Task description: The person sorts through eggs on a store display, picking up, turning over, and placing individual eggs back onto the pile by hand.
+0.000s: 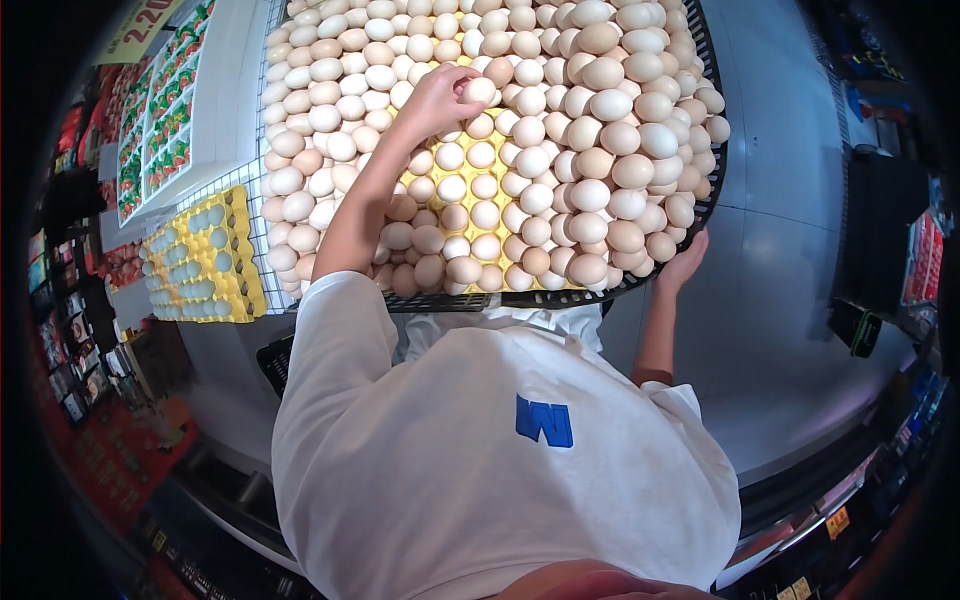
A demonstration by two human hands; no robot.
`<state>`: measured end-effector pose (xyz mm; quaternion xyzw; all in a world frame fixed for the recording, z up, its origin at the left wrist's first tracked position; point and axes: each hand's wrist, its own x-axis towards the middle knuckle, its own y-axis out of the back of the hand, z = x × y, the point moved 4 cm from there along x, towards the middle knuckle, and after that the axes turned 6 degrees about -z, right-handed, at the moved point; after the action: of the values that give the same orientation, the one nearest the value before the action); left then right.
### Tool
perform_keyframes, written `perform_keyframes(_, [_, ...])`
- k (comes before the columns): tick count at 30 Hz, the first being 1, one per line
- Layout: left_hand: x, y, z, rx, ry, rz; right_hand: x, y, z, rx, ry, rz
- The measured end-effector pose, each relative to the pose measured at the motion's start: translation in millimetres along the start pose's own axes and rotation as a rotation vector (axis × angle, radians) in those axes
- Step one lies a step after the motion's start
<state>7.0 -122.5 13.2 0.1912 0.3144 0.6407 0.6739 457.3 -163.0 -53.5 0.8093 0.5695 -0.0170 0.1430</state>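
Note:
My left hand [440,103] is closed around a pale egg [478,91], its fingers and thumb pinching it above the far part of a yellow egg tray [503,172]. Some hollows of that tray hold eggs, and others are bare. Pale and brownish eggs [620,137] are heaped around it, piled higher on the right. My right hand [683,262] lies against the outer side of the black slatted basket edge [712,190], near the front right corner. Its fingers look stretched out, though partly hidden, and I see nothing held in them.
A yellow tray of bluish eggs [200,262] stands at the left beside a white wire rack [258,190]. Behind it are packs of red fruit [168,115] and a price sign [140,30]. Grey floor tiles [775,260] lie at the right, with dark shelving [870,190] beyond.

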Motion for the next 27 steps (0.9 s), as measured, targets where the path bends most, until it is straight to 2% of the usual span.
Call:
perform_keyframes(1, [6.3, -8.3, 1.4, 0.1, -0.037, -0.003, -0.2, -0.1, -2.8, -0.002, 0.004, 0.002])
perform_keyframes(9, [8.4, -42.9, -1.1, -0.083, 0.075, 0.137, -3.7, -3.6, -8.4, 0.032, 0.0, -0.002])
perform_keyframes(14, [3.8, -49.6, -3.0, -0.014, 0.093, 0.169, 2.8, 0.1, 4.5, 0.054, 0.013, -0.012])
perform_keyframes(20, [-10.2, -44.9, 3.5, 0.003, 0.001, 0.173, 2.6, 1.0, 5.4, 0.054, 0.007, -0.032])
perform_keyframes(23, [-28.3, -35.2, 2.1, 0.089, -0.025, 0.227, 1.0, -0.6, 0.5, 0.048, 0.006, -0.023])
perform_keyframes(27, [-61.3, -5.5, -7.5, 0.276, 0.003, 0.161, 1.9, -0.7, 1.6, 0.028, 0.024, -0.01])
